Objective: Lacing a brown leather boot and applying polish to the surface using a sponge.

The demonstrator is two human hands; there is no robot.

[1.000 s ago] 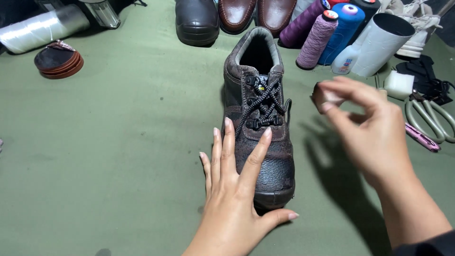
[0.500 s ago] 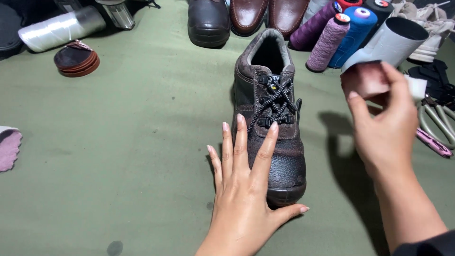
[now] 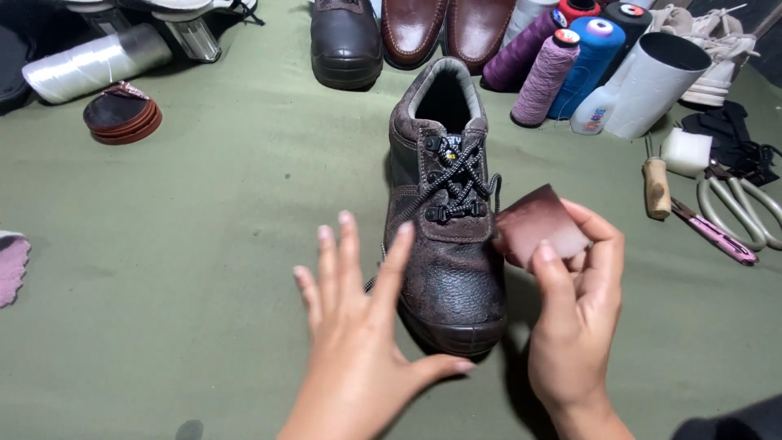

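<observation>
You work on a dull green cloth (image 3: pixel 187 269) that covers the whole surface, creased and speckled with a few dark spots. In the middle stands a brown laced work boot (image 3: pixel 448 212), toe towards you, heel far. Your left hand (image 3: pixel 362 342) lies flat with the fingers spread, the index finger touching the left side of the boot's toe. Your right hand (image 3: pixel 574 318) is just right of the boot and pinches a small brownish square patch (image 3: pixel 539 224) between thumb and fingers; it may be leather or abrasive paper, the view does not settle it.

Along the far edge stand a dark shoe (image 3: pixel 346 41) and a pair of brown shoes (image 3: pixel 448 28), then thread cones (image 3: pixel 562 61) in purple and blue and a white tube (image 3: pixel 656 81). On the right lie a wooden-handled awl (image 3: pixel 656 187) and scissors (image 3: pixel 745 212). On the far left sit a white spool (image 3: pixel 94 65) and a stack of round brown discs (image 3: pixel 122 118). A pink scrap (image 3: pixel 12 265) shows at the left edge.
</observation>
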